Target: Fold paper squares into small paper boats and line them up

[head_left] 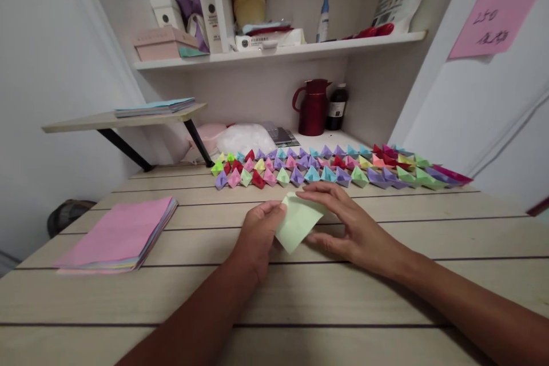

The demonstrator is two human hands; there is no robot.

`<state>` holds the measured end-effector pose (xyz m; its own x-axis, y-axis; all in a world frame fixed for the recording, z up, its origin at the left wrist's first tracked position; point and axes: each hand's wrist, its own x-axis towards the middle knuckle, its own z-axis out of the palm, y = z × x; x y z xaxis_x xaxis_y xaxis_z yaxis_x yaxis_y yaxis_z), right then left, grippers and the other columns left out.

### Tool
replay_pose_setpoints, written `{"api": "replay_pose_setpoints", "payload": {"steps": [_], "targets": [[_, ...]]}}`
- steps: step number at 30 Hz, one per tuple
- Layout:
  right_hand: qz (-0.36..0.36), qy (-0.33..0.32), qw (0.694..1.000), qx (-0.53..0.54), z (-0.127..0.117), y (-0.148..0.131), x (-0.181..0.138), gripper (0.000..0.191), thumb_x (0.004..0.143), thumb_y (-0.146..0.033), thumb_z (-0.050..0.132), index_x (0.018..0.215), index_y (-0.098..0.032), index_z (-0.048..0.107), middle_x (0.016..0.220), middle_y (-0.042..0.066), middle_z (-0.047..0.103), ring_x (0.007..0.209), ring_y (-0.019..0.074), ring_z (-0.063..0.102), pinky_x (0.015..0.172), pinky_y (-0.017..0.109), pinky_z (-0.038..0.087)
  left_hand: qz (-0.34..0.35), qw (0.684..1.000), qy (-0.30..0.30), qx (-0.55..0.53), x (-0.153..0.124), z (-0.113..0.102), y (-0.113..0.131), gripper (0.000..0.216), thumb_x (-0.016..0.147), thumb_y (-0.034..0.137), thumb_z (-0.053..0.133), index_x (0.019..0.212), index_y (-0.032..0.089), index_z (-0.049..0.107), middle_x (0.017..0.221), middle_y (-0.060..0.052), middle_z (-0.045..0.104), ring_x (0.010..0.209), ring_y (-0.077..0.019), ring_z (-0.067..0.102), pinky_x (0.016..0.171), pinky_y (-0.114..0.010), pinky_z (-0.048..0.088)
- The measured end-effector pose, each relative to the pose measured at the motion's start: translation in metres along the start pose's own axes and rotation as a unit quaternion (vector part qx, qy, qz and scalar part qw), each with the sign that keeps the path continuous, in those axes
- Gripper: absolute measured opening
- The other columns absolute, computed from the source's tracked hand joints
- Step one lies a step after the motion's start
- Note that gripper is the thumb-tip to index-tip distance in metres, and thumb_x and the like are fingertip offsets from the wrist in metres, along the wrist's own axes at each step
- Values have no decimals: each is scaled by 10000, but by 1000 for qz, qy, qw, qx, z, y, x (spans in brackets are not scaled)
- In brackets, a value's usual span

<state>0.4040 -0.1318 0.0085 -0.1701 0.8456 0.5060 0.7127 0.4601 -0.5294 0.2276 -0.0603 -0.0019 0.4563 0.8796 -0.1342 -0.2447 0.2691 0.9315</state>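
Note:
A folded pale green paper [297,222] lies on the wooden table [274,297] in front of me. My left hand [257,234] pinches its left edge with fingers closed. My right hand [351,229] rests over its right side, fingers stretched along the top edge and thumb under the lower edge. Just beyond the hands stand rows of several small folded paper boats [326,168] in many colours.
A stack of coloured paper sheets [118,235], pink on top, lies at the left. A low side shelf [124,119] holds more sheets. A red jug [314,107] and dark bottle [337,107] stand at the back. A wall shelf [278,50] above carries bottles and boxes.

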Motion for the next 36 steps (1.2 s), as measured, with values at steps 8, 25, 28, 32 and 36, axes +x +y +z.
{"api": "replay_pose_setpoints", "payload": {"steps": [8, 25, 28, 32, 36], "targets": [[157, 135, 969, 132, -1, 9, 5, 90, 739, -199, 616, 820, -215, 580, 763, -2, 622, 706, 175, 562, 628, 275, 435, 37, 995, -93, 0, -2, 3, -4, 529, 851, 563, 508, 1118, 128, 649, 1122, -140, 651, 934, -217, 611, 811, -327, 472], [208, -94, 904, 362, 7, 13, 1, 432, 889, -522, 492, 923, -146, 703, 855, 64, 701, 782, 208, 628, 760, 336, 489, 48, 995, -63, 62, -1, 5, -9, 325, 847, 436, 557, 937, 132, 628, 769, -34, 617, 694, -134, 528, 650, -237, 408], [186, 0, 931, 314, -3, 22, 4, 456, 945, -514, 358, 1199, -220, 596, 1091, 82, 658, 909, 224, 628, 851, 384, 494, 41, 991, -68, 106, 1, 2, -10, 282, 851, 427, 532, 863, 151, 592, 722, 0, 558, 666, -124, 498, 610, -224, 369], [104, 67, 986, 115, -16, 29, 7, 667, 859, -387, 582, 1438, -375, 252, 1484, 71, 304, 1196, 268, 500, 951, 436, 467, 63, 964, -91, 242, -1, 0, -6, 275, 858, 398, 496, 700, 173, 505, 625, 39, 439, 602, -109, 421, 555, -226, 291], [-42, 29, 998, -23, -18, 25, 5, 668, 836, -264, 608, 1424, -344, 303, 1542, 74, 110, 1378, 306, 259, 1056, 466, 373, 110, 913, -104, 380, -4, -2, 5, 282, 860, 337, 478, 628, 179, 449, 597, 45, 414, 603, -111, 398, 564, -242, 267]]}}
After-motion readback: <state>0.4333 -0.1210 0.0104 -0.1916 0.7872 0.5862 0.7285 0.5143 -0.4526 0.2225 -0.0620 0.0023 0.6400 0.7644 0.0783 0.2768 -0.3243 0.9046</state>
